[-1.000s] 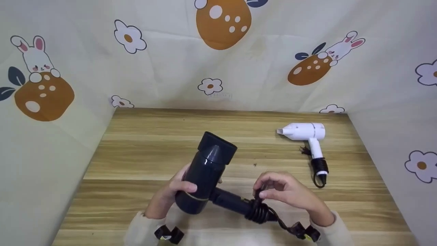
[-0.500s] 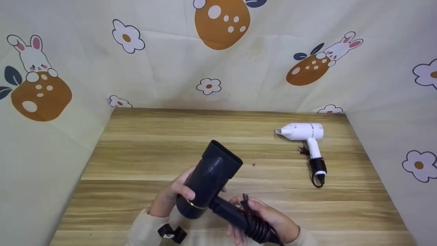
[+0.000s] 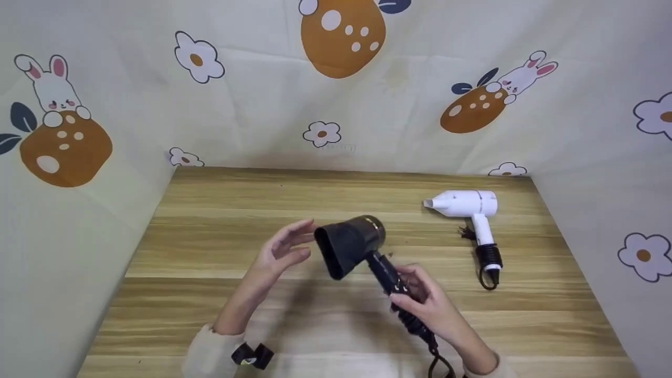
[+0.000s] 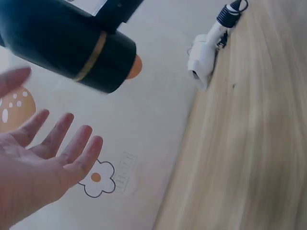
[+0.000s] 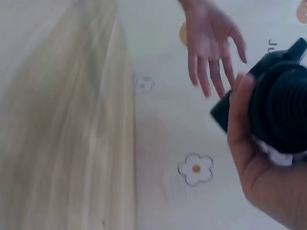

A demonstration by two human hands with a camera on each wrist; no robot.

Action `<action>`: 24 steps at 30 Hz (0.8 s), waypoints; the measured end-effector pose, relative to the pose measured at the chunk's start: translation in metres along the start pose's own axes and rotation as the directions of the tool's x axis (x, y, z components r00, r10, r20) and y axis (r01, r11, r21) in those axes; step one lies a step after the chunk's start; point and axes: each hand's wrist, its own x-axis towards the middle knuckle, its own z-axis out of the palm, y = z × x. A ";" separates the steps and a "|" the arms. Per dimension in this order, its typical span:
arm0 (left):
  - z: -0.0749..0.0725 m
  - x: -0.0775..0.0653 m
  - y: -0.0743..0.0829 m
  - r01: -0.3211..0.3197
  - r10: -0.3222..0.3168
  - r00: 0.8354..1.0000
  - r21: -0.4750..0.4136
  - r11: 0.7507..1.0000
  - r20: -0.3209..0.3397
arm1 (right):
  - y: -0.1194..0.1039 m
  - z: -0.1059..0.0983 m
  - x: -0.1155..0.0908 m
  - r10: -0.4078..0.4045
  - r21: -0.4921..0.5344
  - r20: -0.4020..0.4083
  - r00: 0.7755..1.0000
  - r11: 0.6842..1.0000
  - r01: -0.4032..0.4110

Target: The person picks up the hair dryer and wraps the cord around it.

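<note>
A dark hair dryer [image 3: 349, 244] with a wide flat nozzle and a gold band is held up above the table. My right hand [image 3: 428, 304] grips its handle, where the black cord is wound; the cord's loop hangs down below. My left hand [image 3: 283, 252] is just left of the nozzle, fingers spread and apart from the dryer. In the left wrist view the dryer's barrel [image 4: 81, 45] is above the left hand's open palm. The right wrist view has the coiled cord [image 5: 288, 105] close up in the right hand.
A white hair dryer [image 3: 464, 203] lies on the wooden table [image 3: 220, 210] at the back right, its black cord [image 3: 489, 256] wound round the handle and its plug beside it. Patterned cloth [image 3: 252, 105] encloses the back and sides.
My left hand has let go of the dark dryer's barrel. The right hand has moved from the cord and plug to gripping the handle, and the nozzle has swung from pointing away to pointing left.
</note>
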 end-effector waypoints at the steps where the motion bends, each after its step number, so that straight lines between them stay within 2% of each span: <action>1: -0.001 -0.001 -0.001 0.030 -0.029 0.999 0.011 0.999 -0.035 | 0.001 -0.003 0.000 0.035 -0.076 -0.086 0.996 0.996 -0.042; 4: -0.005 -0.005 -0.004 0.088 -0.087 0.993 0.014 0.996 -0.081 | 0.010 -0.016 0.003 0.080 -0.248 -0.284 0.955 0.956 -0.154; 6: -0.007 -0.007 -0.005 0.108 -0.106 0.991 0.025 0.994 -0.086 | 0.020 -0.028 0.007 0.064 -0.348 -0.363 0.930 0.916 -0.199; 8: -0.009 -0.009 -0.006 0.126 -0.123 0.989 0.035 0.991 -0.082 | 0.032 -0.041 0.011 0.042 -0.436 -0.407 0.913 0.869 -0.234; 12: -0.011 -0.011 -0.009 0.148 -0.145 0.988 0.064 0.987 -0.053 | 0.054 -0.065 0.016 0.050 -0.524 -0.436 0.898 0.798 -0.299; 14: -0.012 -0.012 -0.010 0.154 -0.151 0.988 0.075 0.985 -0.036 | 0.064 -0.074 0.018 0.065 -0.542 -0.442 0.895 0.775 -0.324; 21: -0.011 -0.010 -0.011 0.177 -0.176 0.984 0.103 0.979 -0.016 | 0.084 -0.090 0.023 0.173 -0.532 -0.447 0.878 0.737 -0.417; 24: -0.010 -0.009 -0.010 0.192 -0.191 0.981 0.111 0.975 -0.019 | 0.086 -0.094 0.027 0.201 -0.557 -0.453 0.868 0.697 -0.452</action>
